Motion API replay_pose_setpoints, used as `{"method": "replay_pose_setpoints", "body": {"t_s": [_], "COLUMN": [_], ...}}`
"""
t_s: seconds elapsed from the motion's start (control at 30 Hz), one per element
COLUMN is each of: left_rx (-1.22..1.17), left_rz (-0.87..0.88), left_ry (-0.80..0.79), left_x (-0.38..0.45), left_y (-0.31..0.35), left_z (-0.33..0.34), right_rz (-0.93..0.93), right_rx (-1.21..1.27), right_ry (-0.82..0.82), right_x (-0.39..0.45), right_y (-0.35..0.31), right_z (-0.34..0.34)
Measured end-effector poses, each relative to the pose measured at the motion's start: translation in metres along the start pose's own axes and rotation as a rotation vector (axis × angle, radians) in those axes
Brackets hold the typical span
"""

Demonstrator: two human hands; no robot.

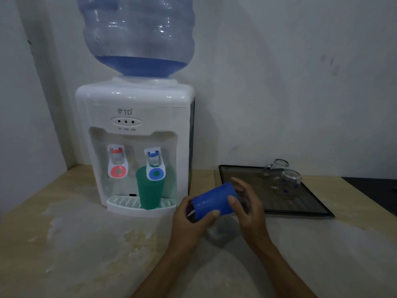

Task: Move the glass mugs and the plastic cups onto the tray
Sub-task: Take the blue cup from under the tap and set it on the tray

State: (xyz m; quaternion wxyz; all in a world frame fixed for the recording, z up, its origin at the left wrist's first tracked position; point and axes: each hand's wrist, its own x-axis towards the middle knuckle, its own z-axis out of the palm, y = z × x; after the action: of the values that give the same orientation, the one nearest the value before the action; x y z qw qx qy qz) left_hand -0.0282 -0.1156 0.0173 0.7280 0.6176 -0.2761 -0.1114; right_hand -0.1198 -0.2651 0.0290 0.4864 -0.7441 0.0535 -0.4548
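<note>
A blue plastic cup lies tilted on its side in the air, just left of the dark tray. My left hand grips its open end and my right hand holds its base. Two glass mugs stand on the tray, one at the back and one with blue dots in front of it. A green plastic cup stands upright on the dispenser's drip tray, under the blue tap.
A white water dispenser with a large blue bottle stands at the back left against the wall. The wooden table top has pale worn patches. A black object lies at the far right edge.
</note>
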Motion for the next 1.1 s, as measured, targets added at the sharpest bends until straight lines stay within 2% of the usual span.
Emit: {"method": "replay_pose_setpoints", "body": {"t_s": [0.1, 0.2, 0.37, 0.6, 0.77, 0.83, 0.97, 1.1], "left_rx": [-0.349, -0.574, -0.632, -0.735, -0.657, -0.599, -0.393, -0.195], "left_rz": [-0.197, -0.332, -0.388, -0.418, -0.345, -0.303, -0.184, -0.053], "left_ry": [0.065, 0.025, -0.086, -0.076, -0.038, -0.006, 0.044, 0.01], "left_x": [0.004, 0.002, -0.001, 0.002, 0.005, 0.008, 0.011, 0.017], "left_y": [0.001, 0.002, 0.005, 0.005, 0.004, 0.001, 0.0, 0.011], "left_z": [0.002, 0.005, 0.004, -0.003, -0.004, -0.004, -0.006, 0.005], "right_rz": [0.025, 0.037, 0.002, -0.096, -0.15, -0.13, -0.027, 0.121], "right_rx": [0.046, 0.03, -0.011, -0.213, -0.304, -0.327, -0.338, -0.341], "right_ry": [0.045, 0.04, -0.004, -0.092, -0.146, -0.046, 0.263, 0.384], "right_x": [0.001, -0.001, -0.003, -0.006, -0.005, -0.002, 0.004, 0.007], "right_y": [0.001, 0.003, 0.007, 0.014, 0.02, 0.024, 0.029, 0.037], "right_z": [-0.002, -0.001, 0.003, 0.014, 0.006, 0.001, -0.01, -0.017]}}
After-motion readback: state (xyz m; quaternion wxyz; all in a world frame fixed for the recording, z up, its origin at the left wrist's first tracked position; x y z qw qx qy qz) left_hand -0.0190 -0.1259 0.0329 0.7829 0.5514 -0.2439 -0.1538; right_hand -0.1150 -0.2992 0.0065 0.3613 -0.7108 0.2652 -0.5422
